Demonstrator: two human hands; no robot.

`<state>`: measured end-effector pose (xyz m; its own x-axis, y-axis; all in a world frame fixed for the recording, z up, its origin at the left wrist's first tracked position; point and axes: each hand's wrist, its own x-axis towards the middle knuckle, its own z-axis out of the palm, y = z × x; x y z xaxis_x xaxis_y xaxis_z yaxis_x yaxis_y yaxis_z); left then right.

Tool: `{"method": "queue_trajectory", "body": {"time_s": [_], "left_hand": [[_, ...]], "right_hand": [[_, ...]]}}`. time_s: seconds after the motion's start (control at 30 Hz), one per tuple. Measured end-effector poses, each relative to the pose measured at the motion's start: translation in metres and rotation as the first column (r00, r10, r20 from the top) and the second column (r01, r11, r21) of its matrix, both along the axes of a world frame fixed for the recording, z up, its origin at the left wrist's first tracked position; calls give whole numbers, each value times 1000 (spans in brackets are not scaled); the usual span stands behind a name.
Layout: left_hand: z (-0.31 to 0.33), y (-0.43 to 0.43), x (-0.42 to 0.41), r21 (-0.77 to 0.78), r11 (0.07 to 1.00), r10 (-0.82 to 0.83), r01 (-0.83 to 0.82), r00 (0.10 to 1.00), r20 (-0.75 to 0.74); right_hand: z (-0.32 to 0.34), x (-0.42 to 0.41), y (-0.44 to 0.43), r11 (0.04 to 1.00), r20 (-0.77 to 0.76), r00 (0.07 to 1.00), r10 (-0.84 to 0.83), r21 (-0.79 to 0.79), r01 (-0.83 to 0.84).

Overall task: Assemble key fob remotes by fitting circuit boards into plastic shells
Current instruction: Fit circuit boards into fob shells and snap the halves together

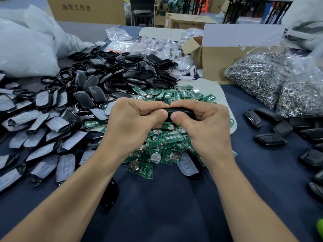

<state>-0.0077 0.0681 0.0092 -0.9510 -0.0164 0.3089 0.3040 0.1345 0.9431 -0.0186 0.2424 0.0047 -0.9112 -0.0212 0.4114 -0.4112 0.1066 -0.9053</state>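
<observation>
Held a black key fob shell (180,111) pinched in the curled fingers of left hand (134,117) and right hand (204,123), just above the heap of green circuit boards (167,143) on the blue table (166,206).

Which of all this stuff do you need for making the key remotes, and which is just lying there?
For the job:
- black shell, gripped by the left hand and the right hand
- green circuit boards
- pile of black shells

Just lying about:
- bags of metal rings
- cardboard box
- white plastic bags
</observation>
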Motion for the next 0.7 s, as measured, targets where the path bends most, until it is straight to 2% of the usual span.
{"method": "queue_trajectory", "body": {"time_s": [0.33, 0.43, 0.57, 0.7], "left_hand": [[-2, 0, -4, 61, 998, -39, 34, 996, 76], [-4, 0, -6, 43, 999, 19, -23, 995, 94], [-5, -4, -7, -41, 994, 99, -97, 995, 34], [-6, -5, -6, -178, 980, 89, -88, 996, -1]], "right_hand": [[1, 0, 1, 994, 13, 1000, -20, 112, 18], [0, -2, 4, 995, 68, 997, -34, 95, 27], [-2, -4, 7, 992, 55, 995, -78, 101, 72], [-4, -3, 5, 985, -20, 991, -136, 104, 137]]}}
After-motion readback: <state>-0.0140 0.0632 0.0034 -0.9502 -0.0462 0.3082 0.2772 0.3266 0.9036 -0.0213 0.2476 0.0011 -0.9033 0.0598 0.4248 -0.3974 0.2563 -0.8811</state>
